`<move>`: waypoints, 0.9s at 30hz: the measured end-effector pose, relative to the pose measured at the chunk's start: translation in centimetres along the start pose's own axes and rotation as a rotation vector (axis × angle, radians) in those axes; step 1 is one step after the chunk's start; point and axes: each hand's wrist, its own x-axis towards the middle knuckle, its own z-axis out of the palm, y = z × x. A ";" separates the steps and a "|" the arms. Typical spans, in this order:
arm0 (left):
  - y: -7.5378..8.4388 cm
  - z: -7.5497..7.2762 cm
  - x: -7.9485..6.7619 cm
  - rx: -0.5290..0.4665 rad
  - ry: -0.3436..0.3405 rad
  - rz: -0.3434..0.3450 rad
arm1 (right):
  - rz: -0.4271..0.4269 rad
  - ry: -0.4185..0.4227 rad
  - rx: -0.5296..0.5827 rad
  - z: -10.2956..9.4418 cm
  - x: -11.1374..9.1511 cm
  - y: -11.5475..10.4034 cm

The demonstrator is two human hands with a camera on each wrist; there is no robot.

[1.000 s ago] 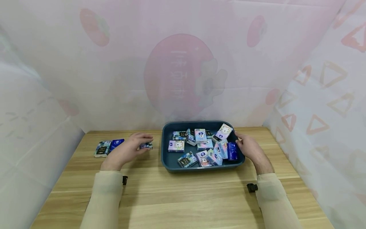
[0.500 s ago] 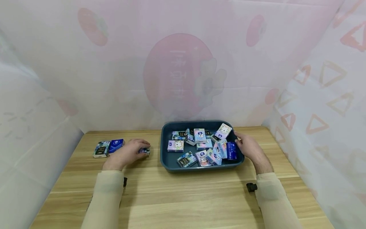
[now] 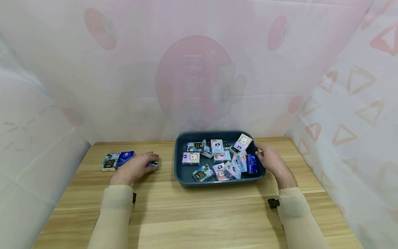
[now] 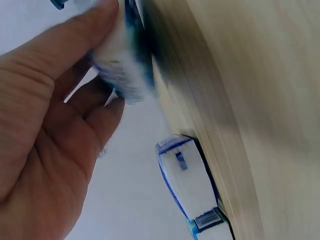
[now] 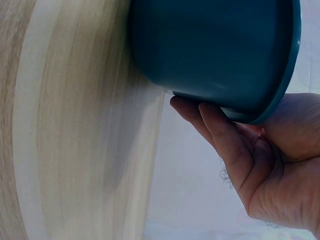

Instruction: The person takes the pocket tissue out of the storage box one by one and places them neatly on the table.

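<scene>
My left hand [image 3: 136, 166] pinches a dark floral tissue pack [image 3: 153, 164] low over the table, left of the tray; in the left wrist view the pack [image 4: 125, 70] is blurred between thumb and fingers. Beyond that hand lie a blue tissue pack [image 3: 125, 157] and another floral tissue pack [image 3: 110, 162], side by side. My right hand [image 3: 273, 162] grips the right end of the dark teal tray [image 3: 192, 182], its thumb at the rim and its fingers against the outer wall [image 5: 210, 60]. Several tissue packs lie jumbled inside the tray.
Inside the tray, a purple pack [image 3: 191, 158] lies at the left and a dark blue pack [image 3: 252, 164] leans by the right end. The wooden table [image 3: 199, 214] meets a printed cloth wall [image 3: 130, 114] right behind the tray.
My left hand has moved leftward, away from the tray, and a little lower with the floral tissue pack in its fingers. My right hand stays on the tray.
</scene>
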 end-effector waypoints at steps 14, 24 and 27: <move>-1.3 -0.9 -1.2 0.063 0.112 -0.109 | 0.039 0.001 -0.057 -0.6 -1.6 -2.9; -2.0 -0.8 -1.1 0.085 0.098 -0.101 | 0.043 0.000 -0.055 -0.8 -1.5 -2.8; -2.0 -0.6 -1.2 0.074 0.112 -0.110 | 0.042 -0.003 -0.052 -0.8 -1.6 -2.9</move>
